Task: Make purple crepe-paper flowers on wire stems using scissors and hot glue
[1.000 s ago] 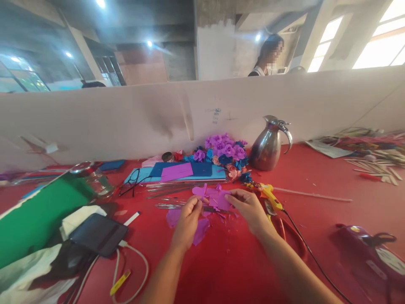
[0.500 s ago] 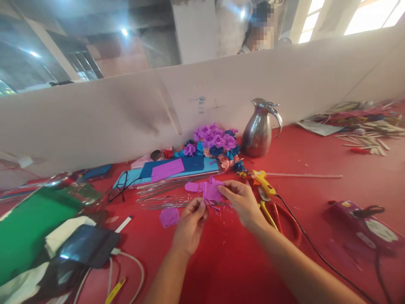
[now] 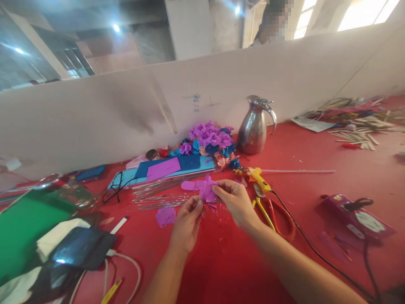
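Both hands meet over the red table, around a purple paper piece (image 3: 207,190) cut into petal-like shapes. My right hand (image 3: 232,198) pinches its right edge between thumb and fingers. My left hand (image 3: 190,217) is closed at its lower left edge, thumb against fingertips; the fingers hide part of the paper there. Left of the held piece lies another purple strip (image 3: 188,185). A separate purple paper cutout (image 3: 165,216) rests on the table beside my left hand. Small purple scraps (image 3: 212,207) are scattered beneath the fingers.
Behind the hands are thin wires (image 3: 152,198), coloured paper sheets (image 3: 164,169) and a pile of paper flowers (image 3: 209,137). A steel jug (image 3: 253,126), yellow glue gun (image 3: 261,180), pliers (image 3: 265,213) and power strip (image 3: 357,217) stand right. A phone (image 3: 82,248) lies left.
The whole view has shifted slightly, with the table things appearing further left. Both hands keep their hold on the purple paper, which has turned a little between the fingers.
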Motion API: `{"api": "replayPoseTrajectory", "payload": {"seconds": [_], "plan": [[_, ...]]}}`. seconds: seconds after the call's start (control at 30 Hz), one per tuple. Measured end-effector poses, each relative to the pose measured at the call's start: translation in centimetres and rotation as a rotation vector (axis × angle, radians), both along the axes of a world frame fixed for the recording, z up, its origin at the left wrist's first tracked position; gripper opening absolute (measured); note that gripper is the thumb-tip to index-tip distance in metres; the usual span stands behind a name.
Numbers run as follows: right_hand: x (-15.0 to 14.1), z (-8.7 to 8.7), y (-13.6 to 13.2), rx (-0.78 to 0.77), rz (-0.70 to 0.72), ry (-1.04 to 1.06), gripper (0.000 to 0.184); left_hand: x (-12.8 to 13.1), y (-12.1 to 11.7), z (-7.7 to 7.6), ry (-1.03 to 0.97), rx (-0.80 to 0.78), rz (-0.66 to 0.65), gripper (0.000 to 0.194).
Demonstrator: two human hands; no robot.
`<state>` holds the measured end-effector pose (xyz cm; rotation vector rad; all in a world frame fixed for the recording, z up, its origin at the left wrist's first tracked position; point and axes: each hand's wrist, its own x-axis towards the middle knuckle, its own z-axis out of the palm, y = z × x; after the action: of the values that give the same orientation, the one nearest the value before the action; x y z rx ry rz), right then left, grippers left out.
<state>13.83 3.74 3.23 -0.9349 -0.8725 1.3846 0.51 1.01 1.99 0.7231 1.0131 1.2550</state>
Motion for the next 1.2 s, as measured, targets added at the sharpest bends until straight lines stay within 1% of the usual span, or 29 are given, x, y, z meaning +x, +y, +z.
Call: {"api": "replayPoseTrajectory", "payload": {"seconds": [0.23, 0.8, 0.97, 1.1, 1.2], "plan": [[-0.27, -0.55, -0.26, 0.044, 0.007, -0.063, 0.024, -0.07, 0.0, -0.26, -0.01, 0.017, -0.002, 0.029], [-0.44, -0.33, -0.51, 0.082, -0.006, -0.108, 0.021, 0.0, 0.04, -0.4, 0.03, 0.061, 0.038, 0.024], [-0.43, -0.35, -0.53, 0.081, 0.006, -0.093, 0.02, -0.09, 0.08, -0.6, 0.133, 0.111, 0.069, 0.019], [-0.14, -0.14, -0.51, 0.085, 0.037, -0.088, 0.018, -0.23, 0.22, -0.93, 0.259, 0.178, 0.083, 0.014], [0.16, 0.22, -0.63, 0.095, 0.087, -0.12, 0.016, -0.27, 0.2, -1.02, 0.323, 0.227, 0.073, 0.015]]}}
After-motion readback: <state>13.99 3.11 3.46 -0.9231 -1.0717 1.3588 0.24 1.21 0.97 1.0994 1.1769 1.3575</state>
